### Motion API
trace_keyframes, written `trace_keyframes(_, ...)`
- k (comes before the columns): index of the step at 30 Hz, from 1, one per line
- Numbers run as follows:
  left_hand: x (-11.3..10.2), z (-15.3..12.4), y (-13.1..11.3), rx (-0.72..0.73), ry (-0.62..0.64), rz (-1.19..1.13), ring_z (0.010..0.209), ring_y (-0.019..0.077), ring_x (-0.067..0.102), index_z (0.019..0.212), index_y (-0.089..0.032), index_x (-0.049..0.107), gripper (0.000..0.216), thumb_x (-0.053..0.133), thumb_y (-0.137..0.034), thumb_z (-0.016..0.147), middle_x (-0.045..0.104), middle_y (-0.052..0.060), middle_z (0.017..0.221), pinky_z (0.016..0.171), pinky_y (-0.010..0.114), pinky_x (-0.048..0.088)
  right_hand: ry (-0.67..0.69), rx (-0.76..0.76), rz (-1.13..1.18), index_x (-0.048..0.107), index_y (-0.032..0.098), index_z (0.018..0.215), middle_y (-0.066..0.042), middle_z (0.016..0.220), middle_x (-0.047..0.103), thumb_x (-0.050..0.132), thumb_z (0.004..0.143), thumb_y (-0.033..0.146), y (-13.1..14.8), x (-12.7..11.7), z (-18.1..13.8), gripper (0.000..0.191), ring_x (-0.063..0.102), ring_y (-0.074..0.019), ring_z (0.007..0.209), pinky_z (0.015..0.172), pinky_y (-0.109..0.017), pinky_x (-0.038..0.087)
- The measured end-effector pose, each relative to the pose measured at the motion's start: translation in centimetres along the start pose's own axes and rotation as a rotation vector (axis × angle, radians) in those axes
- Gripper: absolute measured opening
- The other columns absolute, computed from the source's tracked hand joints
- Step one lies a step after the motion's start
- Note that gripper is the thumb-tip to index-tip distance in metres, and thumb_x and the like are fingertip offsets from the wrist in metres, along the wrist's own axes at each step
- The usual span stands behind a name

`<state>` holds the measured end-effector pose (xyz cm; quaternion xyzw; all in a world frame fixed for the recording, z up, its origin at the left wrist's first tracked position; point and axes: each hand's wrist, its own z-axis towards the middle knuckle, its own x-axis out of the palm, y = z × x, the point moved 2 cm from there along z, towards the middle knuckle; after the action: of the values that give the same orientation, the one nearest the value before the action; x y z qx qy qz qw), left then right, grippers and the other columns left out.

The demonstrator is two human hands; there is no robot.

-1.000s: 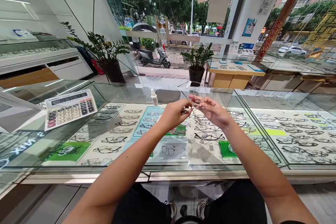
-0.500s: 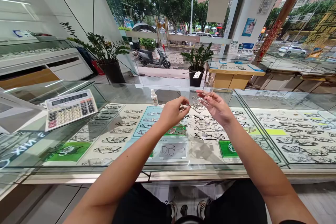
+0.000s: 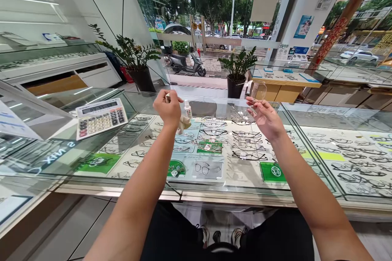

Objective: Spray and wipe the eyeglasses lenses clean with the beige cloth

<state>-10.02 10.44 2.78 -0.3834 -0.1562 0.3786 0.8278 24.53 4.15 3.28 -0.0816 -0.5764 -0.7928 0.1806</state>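
Note:
My right hand (image 3: 266, 119) holds a thin, nearly frameless pair of glasses (image 3: 256, 89) by one side, lifted above the glass counter (image 3: 232, 189). My left hand (image 3: 168, 108) is closed in a fist on a small pale cloth (image 3: 183, 123) that hangs below it. The fist hovers over the counter just left of a small white dropper bottle (image 3: 188, 109). The two hands are well apart.
A calculator (image 3: 101, 116) lies on the counter at the left. Under the glass are rows of several spectacle frames on trays (image 3: 245, 142). Potted plants (image 3: 139, 59) stand behind the counter, with another display counter (image 3: 284, 81) at the back right.
The hands have separated: the left went left and up with the cloth, the right lifted the glasses higher. The view shifted slightly to the left.

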Motion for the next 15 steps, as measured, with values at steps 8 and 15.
trace_keyframes(8,-0.4,1.4,3.8,-0.204,0.080,0.228,0.068,0.0203,0.059,0.069,-0.020,0.066,0.033,0.050,-0.033,0.094,0.068,0.005,0.069,0.070,0.032,0.043,0.000,0.005,0.023,0.075,0.032,0.086,0.002,0.136,0.077,0.089,0.084,0.039,-0.4,-0.6,0.1,0.015,0.063,-0.0241,0.138,0.123,-0.044,0.050)
trace_keyframes(15,-0.2,1.3,5.1,-0.295,0.145,0.256,0.062,0.0184,0.052,0.060,-0.021,0.065,0.026,0.059,-0.033,0.083,0.058,0.002,0.059,0.062,0.034,0.034,-0.006,0.008,-0.014,0.075,0.033,0.086,0.001,0.138,0.076,0.088,0.084,0.042,-0.3,-0.4,0.1,0.017,0.061,-0.0259,0.141,0.123,-0.046,0.050)
